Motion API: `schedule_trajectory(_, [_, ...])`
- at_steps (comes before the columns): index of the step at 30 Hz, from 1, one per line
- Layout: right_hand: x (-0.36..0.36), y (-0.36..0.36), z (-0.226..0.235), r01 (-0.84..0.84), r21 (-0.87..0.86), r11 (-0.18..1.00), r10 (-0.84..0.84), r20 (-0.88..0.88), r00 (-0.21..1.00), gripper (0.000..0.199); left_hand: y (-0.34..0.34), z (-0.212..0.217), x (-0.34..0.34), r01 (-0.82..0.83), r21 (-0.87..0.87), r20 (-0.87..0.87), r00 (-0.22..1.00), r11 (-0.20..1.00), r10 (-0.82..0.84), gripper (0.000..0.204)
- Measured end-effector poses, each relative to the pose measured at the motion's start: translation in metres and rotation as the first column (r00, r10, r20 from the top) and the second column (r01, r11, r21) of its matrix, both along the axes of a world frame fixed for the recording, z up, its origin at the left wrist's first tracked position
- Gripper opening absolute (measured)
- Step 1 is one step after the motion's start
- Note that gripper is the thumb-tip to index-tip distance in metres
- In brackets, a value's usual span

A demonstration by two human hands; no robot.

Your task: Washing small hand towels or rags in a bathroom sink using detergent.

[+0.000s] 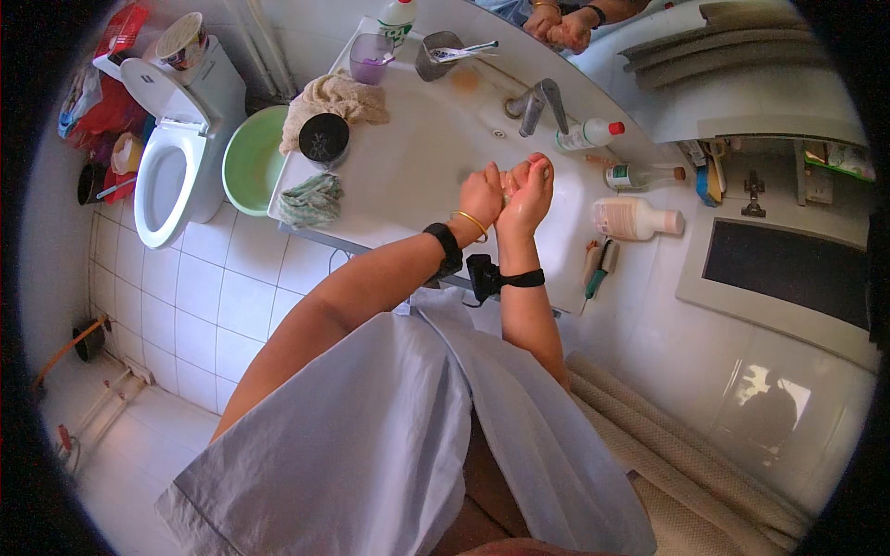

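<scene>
Over the white sink (408, 199), my left hand (481, 195) and my right hand (525, 193) press together with fingers curled. A small pale bit shows between them; what it is I cannot make out. Both hands look wet. A gold bangle (471, 225) and a black wristband (445, 246) circle my left wrist; another black band (521, 279) is on my right. Just beyond my hands stands the grey faucet (535, 107), apart from them. I cannot see any water running from it.
A tan towel (324, 100), black-lidded jar (324, 139) and green-striped cloth (311, 200) lie on the sink's left rim, near two cups. Bottles (640, 219) and a green-handled brush (600, 271) line the right ledge. A green basin (248, 167) and toilet (169, 181) are left.
</scene>
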State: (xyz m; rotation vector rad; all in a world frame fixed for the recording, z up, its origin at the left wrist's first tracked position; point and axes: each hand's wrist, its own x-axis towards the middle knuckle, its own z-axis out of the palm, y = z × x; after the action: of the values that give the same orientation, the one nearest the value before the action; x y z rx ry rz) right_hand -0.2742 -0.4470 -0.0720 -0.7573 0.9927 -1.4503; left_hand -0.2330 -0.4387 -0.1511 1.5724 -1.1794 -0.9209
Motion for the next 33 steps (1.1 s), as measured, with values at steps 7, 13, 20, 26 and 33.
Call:
schedule_trajectory(7, [-0.008, -0.009, -0.014, 0.02, 0.054, 0.998, -0.023, 0.061, 0.998, 0.027, -0.003, -0.005, 0.005, 0.047, -0.063, 0.087, 0.995, 0.997, -0.041, 0.02])
schedule_trajectory(13, [-0.01, -0.01, -0.02, 0.043, 0.112, 0.993, -0.047, 0.032, 0.998, 0.027, -0.001, -0.008, 0.006, 0.046, -0.013, 0.022, 0.999, 0.999, -0.046, 0.016])
schedule_trajectory(20, [-0.007, -0.008, -0.017, 0.013, 0.195, 0.981, -0.024, 0.055, 0.998, 0.045, 0.004, -0.011, 0.006, 0.044, -0.021, 0.071, 0.997, 0.999, -0.043, 0.015])
schedule_trajectory(26, [-0.006, -0.006, -0.012, 0.001, 0.247, 0.969, -0.035, 0.133, 0.99, 0.051, 0.006, -0.015, 0.006, 0.03, 0.002, 0.046, 0.998, 1.0, -0.03, 0.017])
schedule_trajectory(33, [-0.006, -0.006, -0.012, -0.011, 0.245, 0.969, -0.026, 0.148, 0.989, 0.047, 0.006, -0.018, 0.008, 0.073, -0.098, 0.165, 0.985, 0.992, -0.056, 0.014])
